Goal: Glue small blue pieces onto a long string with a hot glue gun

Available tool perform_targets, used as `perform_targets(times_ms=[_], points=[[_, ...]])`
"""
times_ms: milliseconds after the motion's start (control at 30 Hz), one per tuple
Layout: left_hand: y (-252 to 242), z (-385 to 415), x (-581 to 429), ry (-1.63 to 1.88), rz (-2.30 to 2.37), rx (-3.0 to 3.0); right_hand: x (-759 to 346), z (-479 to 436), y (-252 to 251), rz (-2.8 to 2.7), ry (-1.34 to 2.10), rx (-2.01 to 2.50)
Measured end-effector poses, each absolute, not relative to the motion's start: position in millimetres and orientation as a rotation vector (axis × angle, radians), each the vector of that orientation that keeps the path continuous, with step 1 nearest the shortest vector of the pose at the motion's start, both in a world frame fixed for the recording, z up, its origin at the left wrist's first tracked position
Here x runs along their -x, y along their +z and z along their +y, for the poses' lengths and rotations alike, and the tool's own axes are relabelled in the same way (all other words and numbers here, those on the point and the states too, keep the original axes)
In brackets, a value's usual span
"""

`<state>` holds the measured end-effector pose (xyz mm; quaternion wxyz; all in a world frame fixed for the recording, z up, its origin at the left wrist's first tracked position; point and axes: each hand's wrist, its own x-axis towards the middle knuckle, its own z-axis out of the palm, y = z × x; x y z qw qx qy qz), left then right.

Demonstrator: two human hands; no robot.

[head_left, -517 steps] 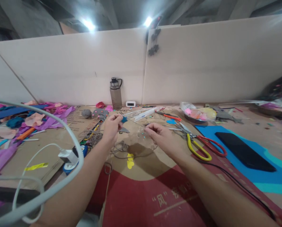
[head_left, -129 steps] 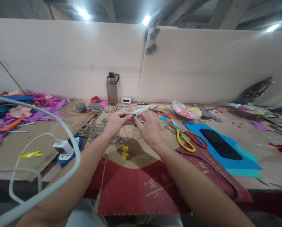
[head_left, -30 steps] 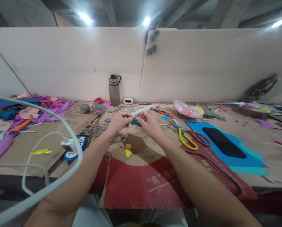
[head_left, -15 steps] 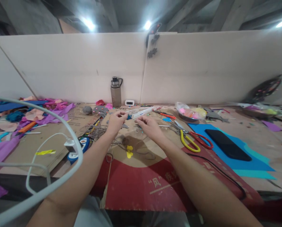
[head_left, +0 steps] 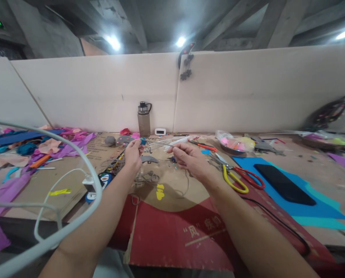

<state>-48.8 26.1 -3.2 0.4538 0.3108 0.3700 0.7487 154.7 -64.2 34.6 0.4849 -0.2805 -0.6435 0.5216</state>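
Pinched in my left hand (head_left: 132, 153) is a small blue piece (head_left: 143, 141), too small to make out fully. A thin grey string (head_left: 159, 144) stretches from it toward my right hand (head_left: 190, 158), whose thumb and forefinger are closed on the other end. Beneath the hands, on the cardboard, lie a curved grey piece (head_left: 149, 159) and a loose tangle of string (head_left: 149, 177). Small yellow cut-outs (head_left: 160, 192) rest nearer to me.
Yellow-and-red-handled scissors (head_left: 234, 178) and a black phone (head_left: 284, 184) on blue sheets lie right. A bottle (head_left: 144, 121) stands by the white partition (head_left: 103, 92). Coloured scraps (head_left: 49, 146) cover the left; a white cable (head_left: 95, 185) loops up in front of my left arm.
My hands have moved apart, left hand leftward and right hand slightly rightward, and the string between them is now drawn out. The view has tilted up a little.
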Motion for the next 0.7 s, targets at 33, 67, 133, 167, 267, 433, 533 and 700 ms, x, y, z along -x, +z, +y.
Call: perform_targets(times_ms=[33,67,133,167,267,433,533,700], points=[[-4.0,27.7,51.6,1.861,0.927,-0.731,-157.2,-65.8,37.2,-1.527,1.306,0.636],[-4.6,28.9,53.9,1.876,0.941,-0.694,-159.9,-67.6,40.0,-1.495,1.321,0.595],[-4.9,29.7,57.3,1.886,0.970,-0.641,-165.8,-71.3,46.4,-1.444,1.324,0.522],[-4.6,29.5,58.3,1.889,0.978,-0.627,-169.2,-73.1,49.6,-1.422,1.317,0.484],[-2.7,28.1,59.0,1.903,0.979,-0.625,-180.8,-77.2,57.5,-1.389,1.302,0.387],[3.1,26.3,54.5,1.931,0.957,-0.721,-192.7,-76.8,58.7,-1.731,1.427,0.512],[6.0,23.1,48.3,1.931,0.911,-0.916,-188.8,-71.1,51.9,-2.256,1.368,0.759],[6.9,4.0,30.2,1.838,1.033,-1.460,-171.7,-58.8,33.5,-2.481,0.771,1.098]])
